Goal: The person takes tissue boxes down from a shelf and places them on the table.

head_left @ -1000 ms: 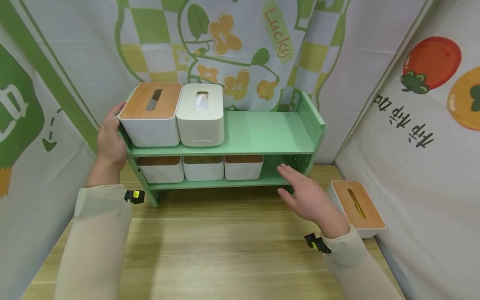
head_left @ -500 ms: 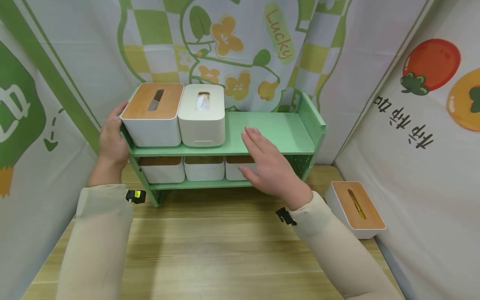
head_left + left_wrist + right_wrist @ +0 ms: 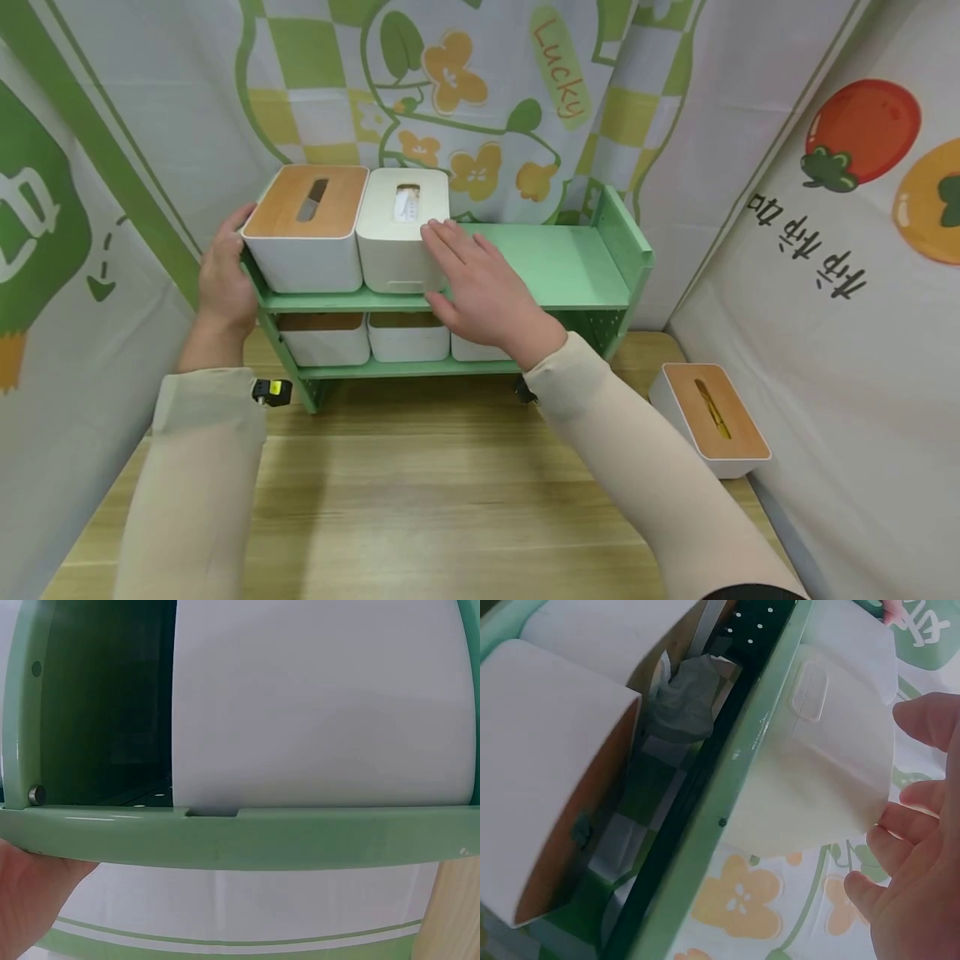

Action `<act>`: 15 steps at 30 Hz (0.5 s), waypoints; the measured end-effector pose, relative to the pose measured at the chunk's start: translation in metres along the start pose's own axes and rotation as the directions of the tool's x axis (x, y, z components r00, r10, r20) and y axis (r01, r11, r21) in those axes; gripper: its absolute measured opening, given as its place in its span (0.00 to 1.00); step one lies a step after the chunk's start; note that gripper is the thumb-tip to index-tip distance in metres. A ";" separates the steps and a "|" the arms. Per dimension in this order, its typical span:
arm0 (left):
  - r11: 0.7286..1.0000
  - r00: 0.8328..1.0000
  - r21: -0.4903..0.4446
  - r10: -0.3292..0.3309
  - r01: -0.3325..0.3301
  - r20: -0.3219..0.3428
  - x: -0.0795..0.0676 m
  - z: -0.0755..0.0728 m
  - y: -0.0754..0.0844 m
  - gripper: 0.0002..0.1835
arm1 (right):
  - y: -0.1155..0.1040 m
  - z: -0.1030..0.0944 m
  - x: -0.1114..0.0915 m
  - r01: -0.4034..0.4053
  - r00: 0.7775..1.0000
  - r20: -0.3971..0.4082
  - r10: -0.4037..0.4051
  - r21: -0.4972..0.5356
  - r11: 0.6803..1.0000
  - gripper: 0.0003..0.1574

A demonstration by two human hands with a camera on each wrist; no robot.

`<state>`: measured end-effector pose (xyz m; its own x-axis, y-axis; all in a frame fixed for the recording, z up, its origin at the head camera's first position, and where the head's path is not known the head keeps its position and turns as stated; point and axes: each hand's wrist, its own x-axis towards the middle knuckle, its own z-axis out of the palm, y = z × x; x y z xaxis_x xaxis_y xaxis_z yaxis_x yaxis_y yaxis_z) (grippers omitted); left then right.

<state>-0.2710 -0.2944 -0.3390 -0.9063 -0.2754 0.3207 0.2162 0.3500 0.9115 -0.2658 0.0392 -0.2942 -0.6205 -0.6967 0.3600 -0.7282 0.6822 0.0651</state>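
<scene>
A green two-tier shelf [image 3: 555,262] bears lidded tissue boxes. My left hand [image 3: 225,279] lies along the outside of its left side panel, beside a white box [image 3: 303,262] with a wooden lid. In the head view, my right hand [image 3: 487,287] touches the front right part of the cream tissue box [image 3: 401,258], fingers straight. The right wrist view shows my fingertips [image 3: 889,825] right at this cream box [image 3: 817,780]. Both upper boxes stand side by side at the left. In the left wrist view, only the base of my left hand [image 3: 34,892] shows.
On the lower tier stand a brown-lidded box [image 3: 322,343], a white box [image 3: 408,342] and another box [image 3: 476,350] partly behind my right hand. A further wooden-lidded box [image 3: 716,417] stands on the wooden table [image 3: 420,483] at the right. A patterned curtain [image 3: 480,100] hangs behind.
My right hand has moved leftward and up, from in front of the lower tier's right end to the cream tissue box. My left hand has stayed at the shelf's side.
</scene>
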 end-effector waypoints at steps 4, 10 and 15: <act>1.000 1.000 0.000 -0.001 0.001 0.003 0.001 0.000 -0.001 0.31 | 0.000 -0.003 0.017 -0.023 0.998 0.057 0.025 -0.045 0.999 0.43; 1.000 1.000 0.007 0.006 -0.006 -0.003 0.001 -0.001 -0.001 0.31 | 0.002 -0.001 0.034 -0.013 0.996 0.086 0.019 -0.075 0.997 0.39; 1.000 1.000 0.000 0.013 -0.013 0.002 0.002 -0.001 -0.002 0.31 | 0.004 -0.001 0.037 -0.003 0.998 0.066 0.007 -0.058 0.998 0.35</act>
<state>-0.2724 -0.2963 -0.3396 -0.9040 -0.2692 0.3321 0.2281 0.3533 0.9073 -0.2911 0.0163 -0.2792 -0.6431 -0.7052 0.2986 -0.7082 0.6960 0.1183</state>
